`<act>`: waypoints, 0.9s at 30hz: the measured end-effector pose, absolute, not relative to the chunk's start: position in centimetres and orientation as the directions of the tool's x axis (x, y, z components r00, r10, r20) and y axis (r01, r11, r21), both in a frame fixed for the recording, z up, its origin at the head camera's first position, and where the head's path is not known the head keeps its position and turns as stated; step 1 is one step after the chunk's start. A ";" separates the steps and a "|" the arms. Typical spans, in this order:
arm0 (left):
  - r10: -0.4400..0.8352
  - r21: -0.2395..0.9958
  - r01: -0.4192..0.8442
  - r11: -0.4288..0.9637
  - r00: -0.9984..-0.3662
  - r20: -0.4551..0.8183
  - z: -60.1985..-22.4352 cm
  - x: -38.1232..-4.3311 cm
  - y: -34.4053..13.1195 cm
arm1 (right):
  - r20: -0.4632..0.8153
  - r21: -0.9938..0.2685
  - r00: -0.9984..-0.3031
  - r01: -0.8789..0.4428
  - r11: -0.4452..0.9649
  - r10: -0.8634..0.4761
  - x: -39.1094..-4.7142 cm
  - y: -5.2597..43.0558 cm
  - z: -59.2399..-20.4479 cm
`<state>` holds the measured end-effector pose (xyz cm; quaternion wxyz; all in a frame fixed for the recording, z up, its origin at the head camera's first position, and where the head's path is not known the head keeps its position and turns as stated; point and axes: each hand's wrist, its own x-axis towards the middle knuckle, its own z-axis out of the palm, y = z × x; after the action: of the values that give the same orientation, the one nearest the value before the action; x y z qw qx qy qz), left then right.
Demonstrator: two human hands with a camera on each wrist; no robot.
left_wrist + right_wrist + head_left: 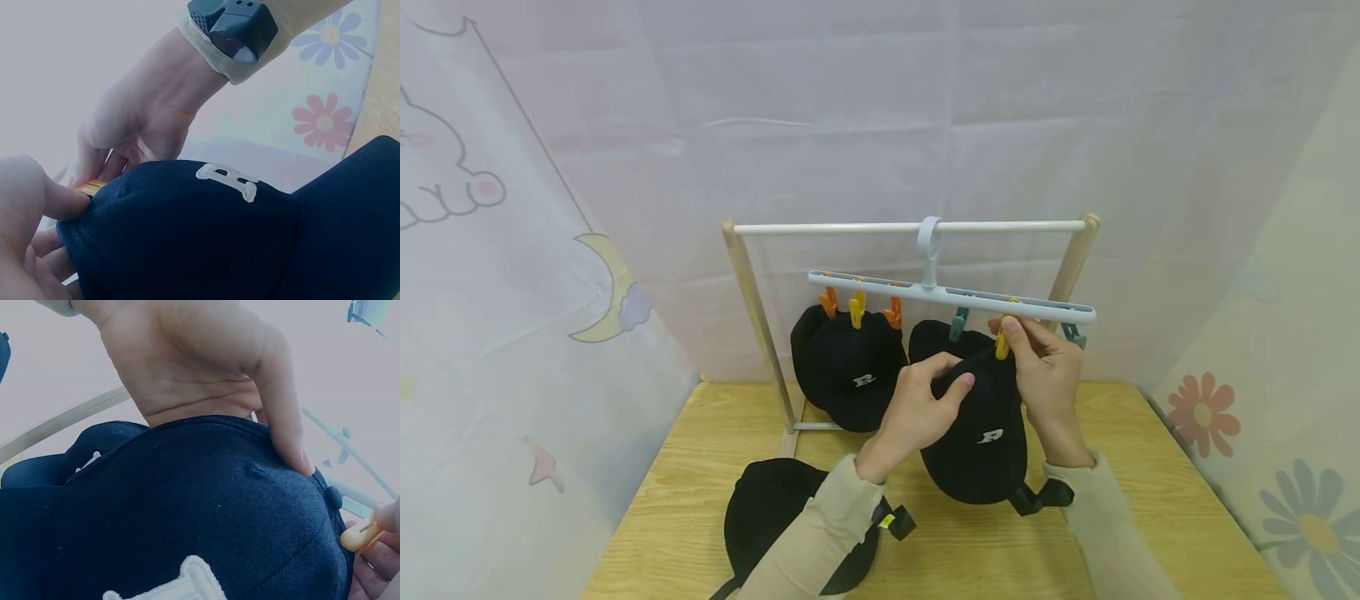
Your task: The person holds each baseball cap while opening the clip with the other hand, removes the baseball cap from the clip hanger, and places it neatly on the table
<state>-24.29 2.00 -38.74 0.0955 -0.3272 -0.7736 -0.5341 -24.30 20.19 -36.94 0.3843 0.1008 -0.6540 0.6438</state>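
A black baseball cap (973,467) with a white letter hangs tilted below the right half of a pale clip hanger (891,290). My left hand (921,408) pinches its crown edge; in the right wrist view the thumb (290,434) lies on the fabric. My right hand (1051,371) pinches a yellow clip (1003,343) at the cap's top edge. How far the clip's jaws bite is hidden by fingers. A green clip (958,325) sits at the cap's other upper side.
Another black cap (831,358) hangs from orange and yellow clips on the left. A third cap (767,504) lies on the wooden table (662,492), partly behind my left sleeve. The hanger hooks over the white rail (827,228) of a wood-sided rack. A green clip (1074,335) hangs at the hanger's right end.
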 end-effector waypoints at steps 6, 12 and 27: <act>0.396 0.770 0.599 0.222 -0.777 0.490 -38.9 -24.4 1.9 | 0.628 -0.770 -0.686 -0.617 0.162 0.368 -24.3 20.2 -37.0; 0.392 0.774 0.594 0.219 -0.780 0.488 -39.1 -24.4 1.9 | 0.628 -0.770 -0.681 -0.614 0.174 0.376 -24.5 20.2 -37.2; 0.386 0.770 0.599 0.220 -0.779 0.495 -39.2 -24.3 1.7 | 0.624 -0.772 -0.684 -0.616 0.158 0.378 -24.7 20.3 -37.2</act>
<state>-24.33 1.68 -39.25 0.0990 -0.3177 -0.7746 -0.5378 -24.66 20.28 -37.23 0.3869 0.0910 -0.6550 0.6426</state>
